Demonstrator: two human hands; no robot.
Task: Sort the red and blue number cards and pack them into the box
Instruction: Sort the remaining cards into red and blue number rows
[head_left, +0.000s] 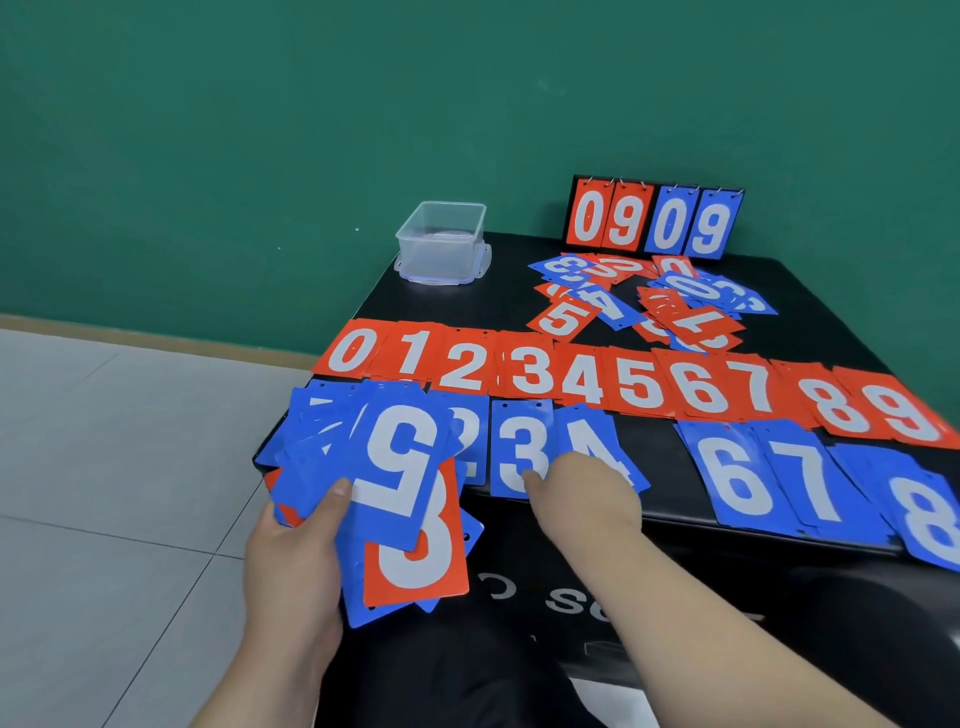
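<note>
On the counter (457, 304), left hand (291, 561) gripping a fanned card stack (395, 499), right hand (582, 488) loosely open, fingertips on the blue 3 card (519, 441).

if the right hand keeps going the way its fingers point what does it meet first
The right hand points up-left and already seems to touch the blue 3 card; beyond that lies the red 3 card.

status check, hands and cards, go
Left hand holding mixed card stack. Right hand on blue 3 and 4. Box empty; loose pile unsorted.
</note>
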